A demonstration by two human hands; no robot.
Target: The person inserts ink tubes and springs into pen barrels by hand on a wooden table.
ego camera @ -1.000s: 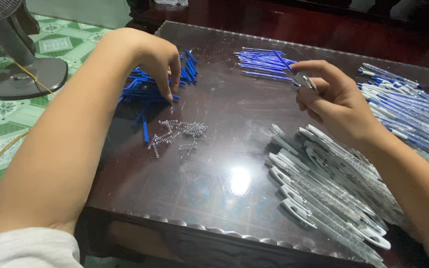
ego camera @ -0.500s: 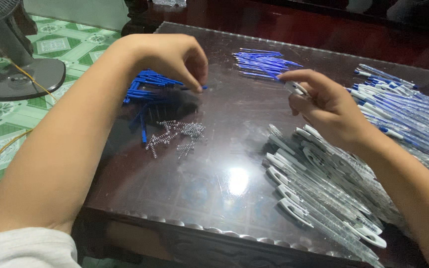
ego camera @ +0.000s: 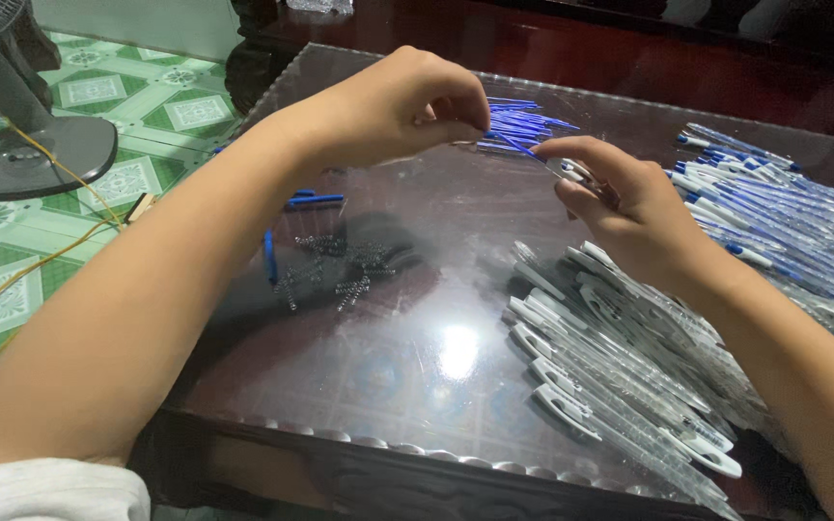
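Two hands meet mid-tabletop [ego camera: 417, 386]: left hand [ego camera: 407, 106] pinching a thin blue refill [ego camera: 523, 147], right hand [ego camera: 620, 203] gripping a clear barrel [ego camera: 576, 176], springs [ego camera: 340, 265] and barrel piles [ego camera: 629, 376] sorted within reach.

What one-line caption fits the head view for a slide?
Left hand and right hand meet over a thin blue refill above a glass-topped table, with springs and clear pen barrels alongside.

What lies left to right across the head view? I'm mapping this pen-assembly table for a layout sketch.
Grey standing fan base on the green tiled floor → small dark metal springs on the glass tabletop → pile of clear pen barrels with white clips → heap of assembled blue-and-white pens.
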